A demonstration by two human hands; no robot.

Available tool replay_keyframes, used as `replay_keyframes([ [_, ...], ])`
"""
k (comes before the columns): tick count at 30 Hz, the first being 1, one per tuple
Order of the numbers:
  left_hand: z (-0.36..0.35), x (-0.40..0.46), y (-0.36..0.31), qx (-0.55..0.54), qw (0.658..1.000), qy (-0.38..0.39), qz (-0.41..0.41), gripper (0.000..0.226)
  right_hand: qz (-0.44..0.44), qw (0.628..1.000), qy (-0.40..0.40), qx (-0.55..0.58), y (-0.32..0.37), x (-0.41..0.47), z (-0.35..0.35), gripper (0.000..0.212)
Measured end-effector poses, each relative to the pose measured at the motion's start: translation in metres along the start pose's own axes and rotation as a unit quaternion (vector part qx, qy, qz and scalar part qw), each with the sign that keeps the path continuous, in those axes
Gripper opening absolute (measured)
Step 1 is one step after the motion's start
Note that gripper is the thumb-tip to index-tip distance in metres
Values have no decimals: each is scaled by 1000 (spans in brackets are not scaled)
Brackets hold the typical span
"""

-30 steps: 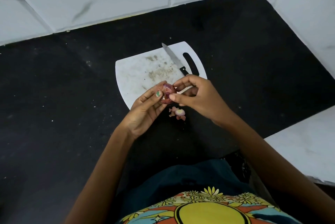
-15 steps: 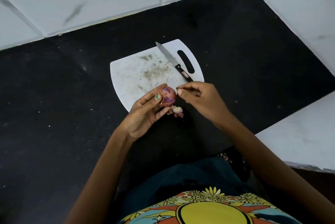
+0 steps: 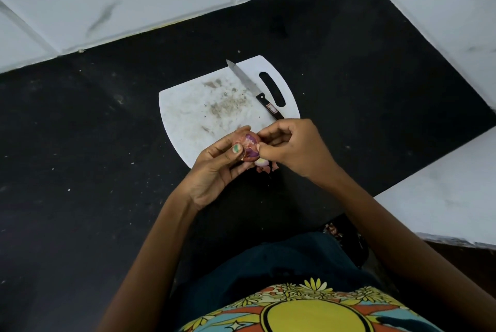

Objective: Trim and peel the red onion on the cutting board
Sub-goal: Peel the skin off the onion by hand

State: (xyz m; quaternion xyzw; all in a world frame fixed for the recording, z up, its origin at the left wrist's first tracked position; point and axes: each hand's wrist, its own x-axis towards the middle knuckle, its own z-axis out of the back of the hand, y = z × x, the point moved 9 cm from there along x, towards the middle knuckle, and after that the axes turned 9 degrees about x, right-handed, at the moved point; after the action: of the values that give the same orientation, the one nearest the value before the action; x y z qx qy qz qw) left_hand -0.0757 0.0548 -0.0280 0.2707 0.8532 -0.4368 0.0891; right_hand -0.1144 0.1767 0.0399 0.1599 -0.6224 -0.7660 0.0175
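**Still peeling: the onion sits between both our hands**

Now we hold the small, round red onion [image 3: 251,145] up in front of us, over the near edge of the white plastic cutting board [image 3: 188,114]. Our left hand [image 3: 214,167] cradles it from the left, fingers curled behind it and the thumb, with its green-painted nail, pressed against the front. Papery reddish skin hangs loose on the left side of the onion, while purple flesh with pale streaks shows on the exposed part.

Our right hand [image 3: 295,147] comes in from the right with its fingers bent tightly inward; the thumb and forefinger tips meet at the onion's right side, pinching at its skin. We cannot tell how much skin lies between them.

Just below the onion, a pale cut-off onion end [image 3: 261,162] and a few reddish peel scraps [image 3: 264,168] lie on the black stone countertop [image 3: 80,143], beside the board's near edge.

Farther back on the board rests a small steel knife with a black handle [image 3: 255,90], lying diagonally beside the board's grip slot, blade tip pointing away from us and well apart from both hands. Brownish smears mark the board's middle.
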Motion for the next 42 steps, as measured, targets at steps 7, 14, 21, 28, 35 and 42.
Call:
replay_keyframes([
  [7,0,-3,1,-5,1000,-1,0,70,12,999,-38,-22,-6,2,8,18],
  [14,5,-3,-2,13,1000,-28,-5,56,-31,999,7,25,-8,-5,-3,24],
  [21,1,-3,-1,24,999,-37,-2,49,-25,999,-25,-16,-10,-4,0,21],
  [28,3,-3,4,14,999,-29,-6,59,1,999,-42,-31,-10,-6,0,13],
  [35,10,-2,3,18,999,-35,-6,75,-2,999,-44,-7,-11,-6,4,8],
  [42,8,-3,-2,24,998,-61,-13,60,9,1000,-26,7,-9,-11,-2,15],
])
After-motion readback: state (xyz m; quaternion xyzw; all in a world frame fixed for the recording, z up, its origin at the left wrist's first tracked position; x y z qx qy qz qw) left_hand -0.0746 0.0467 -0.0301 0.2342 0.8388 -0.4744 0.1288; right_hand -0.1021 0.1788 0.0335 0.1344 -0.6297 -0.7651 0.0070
